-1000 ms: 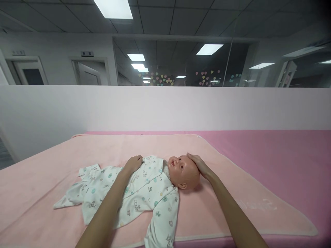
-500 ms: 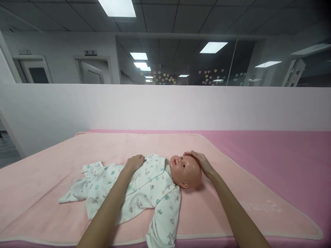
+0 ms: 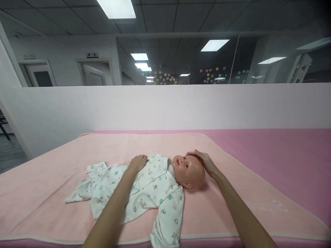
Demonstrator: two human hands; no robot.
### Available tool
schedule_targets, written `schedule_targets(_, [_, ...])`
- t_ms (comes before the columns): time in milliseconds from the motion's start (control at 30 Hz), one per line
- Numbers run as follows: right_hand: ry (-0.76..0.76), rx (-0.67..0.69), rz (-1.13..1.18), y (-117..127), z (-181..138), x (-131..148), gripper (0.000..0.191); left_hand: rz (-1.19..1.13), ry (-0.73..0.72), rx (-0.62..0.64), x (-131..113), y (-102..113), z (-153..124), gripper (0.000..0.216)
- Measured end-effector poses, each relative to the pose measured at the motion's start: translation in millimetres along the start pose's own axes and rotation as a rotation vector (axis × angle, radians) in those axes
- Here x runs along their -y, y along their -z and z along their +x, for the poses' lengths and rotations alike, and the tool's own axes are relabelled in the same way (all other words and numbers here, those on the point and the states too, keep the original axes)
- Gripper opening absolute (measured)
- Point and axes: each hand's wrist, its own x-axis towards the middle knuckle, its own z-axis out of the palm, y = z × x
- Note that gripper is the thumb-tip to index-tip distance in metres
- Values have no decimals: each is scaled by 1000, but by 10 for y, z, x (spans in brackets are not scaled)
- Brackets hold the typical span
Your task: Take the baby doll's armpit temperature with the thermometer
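Observation:
A baby doll lies on its back, its bald head to the right. It wears a white sleepsuit printed with small animals and green dots; one sleeve reaches the near edge and the legs point left. My left hand lies flat on the far side of the doll's belly, fingers partly hidden. Against the crown and forehead, my right hand rests with fingers stretched out. Neither hand grips anything. The doll's far arm is not visible.
Beneath the doll spreads a peach blanket with a pale border, over a pink mat. A low white wall stands behind, with a window above it. A doorway is at the back left.
The whole view has shifted and tilted slightly, so everything appears a little further right. Both hands keep their places on the doll, which lies as before.

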Motion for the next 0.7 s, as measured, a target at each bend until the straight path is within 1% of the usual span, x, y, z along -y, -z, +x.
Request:
schedule_targets(67, [14,-25,14,10,7,-14,49,1,1,-4,2,2,0,44])
schedule_targets(100, [11,-15,10,3,6,-21,49,0,3,-6,2,3,0,44])
schedule_targets(233, [-59,124,0,-46,-14,-38,51,-10,11,-15,-3,8,-3,44])
schedule_targets(267, [-72,140,-1,-48,-16,-38,51,-15,11,-16,-5,9,-4,44])
schedule_targets(400, [-33,77,-27,-9,-10,-17,52,-34,11,-22,-10,9,-2,42])
schedule_targets(500, [-15,39,1,7,-12,1,53,-61,11,-32,-1,0,1,40])
schedule_targets(567, [-29,64,1,-12,-23,8,52,-90,7,-41,4,-4,-1,39])
schedule_targets(633, [-49,115,-11,-45,-37,11,52,-128,-5,-63,-5,6,-11,36])
schedule_targets(700, [-62,148,-18,-73,-47,13,52,-163,-30,-119,-46,41,-34,35])
